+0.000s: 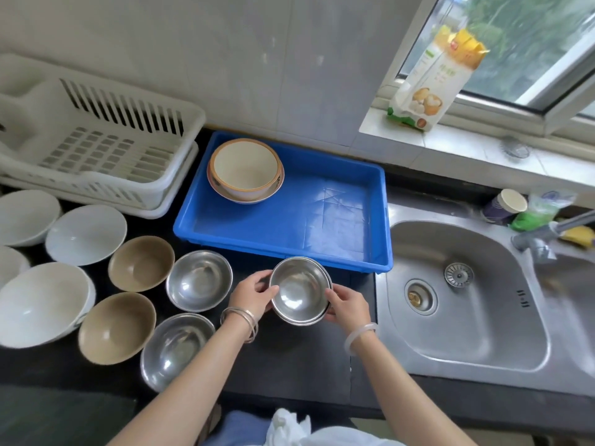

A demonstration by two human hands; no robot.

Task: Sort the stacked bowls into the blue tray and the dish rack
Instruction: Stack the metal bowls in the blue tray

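My left hand (254, 292) and right hand (346, 305) clasp a small stack of shiny round steel bowls (300, 289) by the rims, just in front of the smooth blue tray (380, 220). Inside the tray's far-left corner sit nested cream ceramic bowls (245, 169); the slotted white dish rack (106, 143) stands left of it.

Single view, head-worn, wide-angle. Position: above the dark counter (289, 358), looking forward and steeply down. Range: close; both forearms enter from the bottom edge. Frame limits: dish rack (96, 146) at left, sink (463, 294) at right, tiled wall and window sill (450, 146) at top. Edges curve with lens distortion. No second view to overlap.
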